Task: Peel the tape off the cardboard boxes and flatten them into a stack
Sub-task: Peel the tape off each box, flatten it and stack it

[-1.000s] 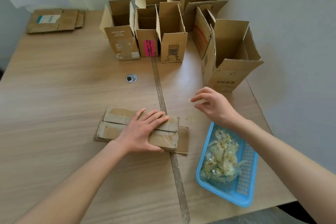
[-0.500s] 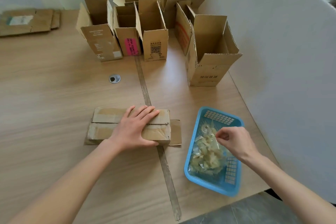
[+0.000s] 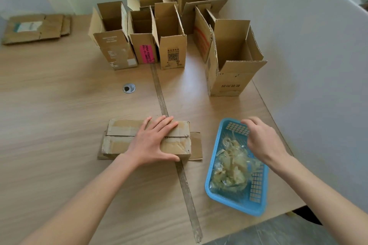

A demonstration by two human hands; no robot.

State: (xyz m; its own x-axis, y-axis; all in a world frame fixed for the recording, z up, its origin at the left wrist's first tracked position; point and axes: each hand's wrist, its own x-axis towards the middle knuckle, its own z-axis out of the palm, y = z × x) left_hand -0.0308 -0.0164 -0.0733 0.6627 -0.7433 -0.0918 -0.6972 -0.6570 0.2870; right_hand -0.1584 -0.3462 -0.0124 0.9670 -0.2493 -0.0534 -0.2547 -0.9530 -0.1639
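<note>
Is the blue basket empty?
No, the blue basket holds a heap of crumpled peeled tape.

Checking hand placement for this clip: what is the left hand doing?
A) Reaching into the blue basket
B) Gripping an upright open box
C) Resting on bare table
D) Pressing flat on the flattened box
D: the left hand lies with fingers spread on the flattened box, while the right hand is over the blue basket.
</note>
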